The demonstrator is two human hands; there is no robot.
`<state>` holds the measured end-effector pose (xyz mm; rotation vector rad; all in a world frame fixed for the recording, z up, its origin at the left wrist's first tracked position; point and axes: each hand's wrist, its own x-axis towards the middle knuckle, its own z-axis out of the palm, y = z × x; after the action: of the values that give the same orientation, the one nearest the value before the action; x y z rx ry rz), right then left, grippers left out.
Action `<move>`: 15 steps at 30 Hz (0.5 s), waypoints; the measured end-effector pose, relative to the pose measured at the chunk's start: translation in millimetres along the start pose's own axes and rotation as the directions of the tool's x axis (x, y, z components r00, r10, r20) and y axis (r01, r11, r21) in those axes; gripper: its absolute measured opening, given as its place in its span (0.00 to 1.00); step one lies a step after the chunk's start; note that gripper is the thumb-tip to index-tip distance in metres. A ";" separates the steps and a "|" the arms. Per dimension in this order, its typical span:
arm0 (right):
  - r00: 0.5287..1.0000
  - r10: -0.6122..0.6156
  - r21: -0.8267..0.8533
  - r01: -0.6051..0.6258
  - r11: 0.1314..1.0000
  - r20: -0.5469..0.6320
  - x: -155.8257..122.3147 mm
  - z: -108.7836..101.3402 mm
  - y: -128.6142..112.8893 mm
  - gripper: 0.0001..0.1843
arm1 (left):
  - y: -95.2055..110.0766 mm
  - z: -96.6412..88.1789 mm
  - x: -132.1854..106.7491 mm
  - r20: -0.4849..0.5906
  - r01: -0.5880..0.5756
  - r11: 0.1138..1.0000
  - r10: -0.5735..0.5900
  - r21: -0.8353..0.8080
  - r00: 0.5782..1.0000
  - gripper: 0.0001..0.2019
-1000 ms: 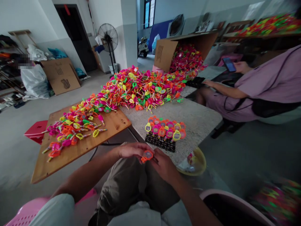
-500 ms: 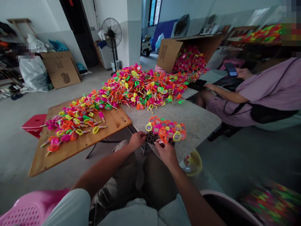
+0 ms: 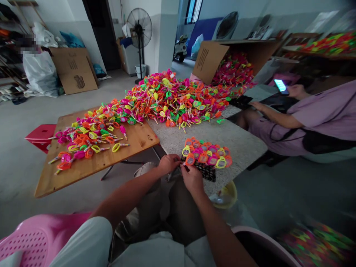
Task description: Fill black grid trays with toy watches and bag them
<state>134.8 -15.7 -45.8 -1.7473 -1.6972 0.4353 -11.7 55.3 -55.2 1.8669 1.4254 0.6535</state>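
My left hand (image 3: 168, 163) and my right hand (image 3: 191, 177) meet at the near left corner of a black grid tray (image 3: 207, 172) on the speckled table (image 3: 239, 139). Bright plastic ring toys (image 3: 207, 155) stand in rows in the tray. My right fingers pinch at an orange ring toy (image 3: 190, 160) at the tray's near left corner. My left fingers curl against the tray's left end. A big heap of loose ring toys (image 3: 172, 96) lies farther back and spreads left onto a wooden board (image 3: 91, 168).
A person in purple (image 3: 314, 111) sits at the right with a phone (image 3: 280, 85). A tipped cardboard box (image 3: 222, 55) spills toys. A yellow bowl (image 3: 225, 194) sits below the table edge, a pink basket (image 3: 33, 239) at my left, a red stool (image 3: 40, 135) beyond.
Both hands rose from my lap to the tray, carrying the orange ring toy. It now stands at the tray's near left corner under my right fingers.
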 end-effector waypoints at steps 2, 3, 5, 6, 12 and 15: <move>0.997 -0.070 -0.078 0.068 0.995 -0.032 -1.2 3.4 -2.1 0.20 | 0.3 -3.3 0.6 0.016 -0.006 1.000 0.006 -0.008 1.000 0.09; 0.995 -0.094 -0.108 0.089 0.990 -0.038 -1.4 4.9 -3.2 0.20 | 0.5 -4.3 1.0 0.023 -0.008 1.000 0.009 -0.013 1.000 0.09; 0.993 -0.120 -0.162 0.114 0.980 -0.025 -1.0 7.1 -5.4 0.19 | 1.1 -4.1 1.7 0.031 -0.011 1.000 0.011 -0.019 0.999 0.10; 0.992 -0.122 -0.188 0.118 0.975 -0.011 -0.4 7.8 -6.2 0.19 | 1.8 -3.1 1.7 0.034 -0.011 1.000 0.011 -0.020 0.999 0.10; 0.986 -0.167 -0.198 0.166 0.966 0.011 -2.0 6.8 -1.9 0.19 | 6.4 -27.2 -15.9 -0.041 -0.049 0.998 0.051 0.036 0.998 0.12; 0.984 -0.172 -0.052 0.170 0.984 -0.038 -10.3 5.9 8.1 0.20 | -4.4 -85.0 -40.0 -0.228 -0.133 0.967 0.183 0.218 0.956 0.13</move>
<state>136.0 -24.0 -57.5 -1.6165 -1.8238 0.2802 -88.1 36.2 -3.9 2.1342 1.5568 0.8751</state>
